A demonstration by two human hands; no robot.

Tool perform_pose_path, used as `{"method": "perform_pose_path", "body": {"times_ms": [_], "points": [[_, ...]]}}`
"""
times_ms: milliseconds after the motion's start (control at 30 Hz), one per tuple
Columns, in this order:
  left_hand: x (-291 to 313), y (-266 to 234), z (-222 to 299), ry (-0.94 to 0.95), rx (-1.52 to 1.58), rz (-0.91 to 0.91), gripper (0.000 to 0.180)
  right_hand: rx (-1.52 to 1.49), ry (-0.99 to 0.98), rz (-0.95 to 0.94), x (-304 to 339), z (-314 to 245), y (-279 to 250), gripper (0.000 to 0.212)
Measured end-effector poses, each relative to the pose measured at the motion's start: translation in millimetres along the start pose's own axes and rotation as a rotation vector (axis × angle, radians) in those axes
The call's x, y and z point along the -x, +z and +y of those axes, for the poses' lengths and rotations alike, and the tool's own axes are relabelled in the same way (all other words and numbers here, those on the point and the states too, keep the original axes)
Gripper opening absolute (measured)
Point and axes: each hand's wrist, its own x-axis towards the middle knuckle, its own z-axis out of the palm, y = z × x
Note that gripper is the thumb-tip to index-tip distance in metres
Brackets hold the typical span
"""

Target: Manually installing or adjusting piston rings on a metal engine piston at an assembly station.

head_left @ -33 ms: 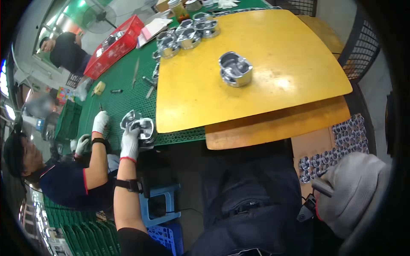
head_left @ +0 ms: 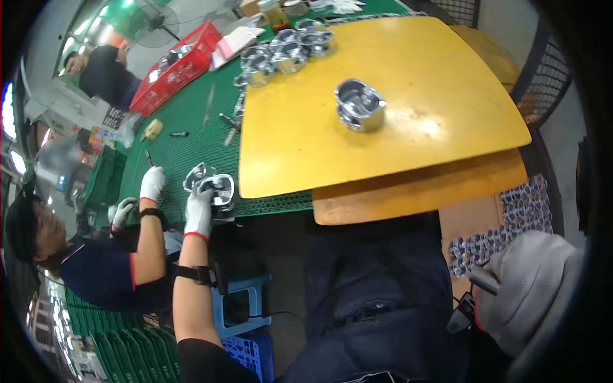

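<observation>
My left hand [head_left: 198,214], in a white glove with a red cuff, reaches out over the green table. Its fingers close on the near edge of a shiny metal piston [head_left: 223,185]. A second piston [head_left: 197,172] stands close behind it. Low on the right, near the camera, a bulky grey-white glove shape with a red edge appears to be my right hand [head_left: 530,287]. Its fingers are hidden, and a short dark cylinder [head_left: 484,279] shows at its edge. A single piston [head_left: 361,105] stands on the yellow board [head_left: 306,159].
Several pistons [head_left: 290,54] cluster at the board's far left corner. A red crate [head_left: 169,83] stands beyond. Small tools [head_left: 230,127] lie on the green table [head_left: 185,150]. A co-worker [head_left: 96,274] sits at left, gloved hand on the table. Rows of small metal parts [head_left: 495,236] lie at right.
The view has shifted slightly, so the table and board appear a little farther right. My left hand stays at the same piston.
</observation>
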Motion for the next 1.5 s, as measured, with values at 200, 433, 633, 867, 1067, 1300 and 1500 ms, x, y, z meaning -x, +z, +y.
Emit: {"method": "perform_pose_path", "body": {"times_ms": [200, 433, 633, 867, 1067, 1300, 1500], "points": [[-1.6, 19.0, 34.6, -0.075, -0.123, 0.105, 0.053, 0.935, 0.159, 0.105, -33.1, 41.1, -11.6, 0.015], [-45.6, -9.8, 11.0, 0.133, -0.623, 0.413, 0.038, 1.639, 0.328, 0.033, -48.9, 103.7, -67.9, 0.023], [4.8, 0.1, 13.2, 0.395, -0.666, 0.395, 0.062, 1.722, 0.45, 0.08, -24.5, 125.1, -110.7, 0.023], [50.7, 34.0, 24.6, 1.032, -0.763, 0.05, 0.039, 1.68, 0.497, 0.257, 2.2, 140.5, -146.7, 0.025], [45.7, 46.6, 10.2, 0.878, -0.898, 0.112, 0.037, 1.619, 0.559, 0.28, 3.0, 149.2, -142.4, 0.027], [48.8, 49.0, 21.6, 0.91, -0.892, 0.13, 0.036, 1.67, 0.627, 0.278, 6.4, 134.7, -136.5, 0.021], [37.6, 55.1, 5.7, 0.945, -0.847, 0.142, 0.031, 1.756, 0.565, 0.196, -11.4, 144.9, -129.2, 0.022]]}}
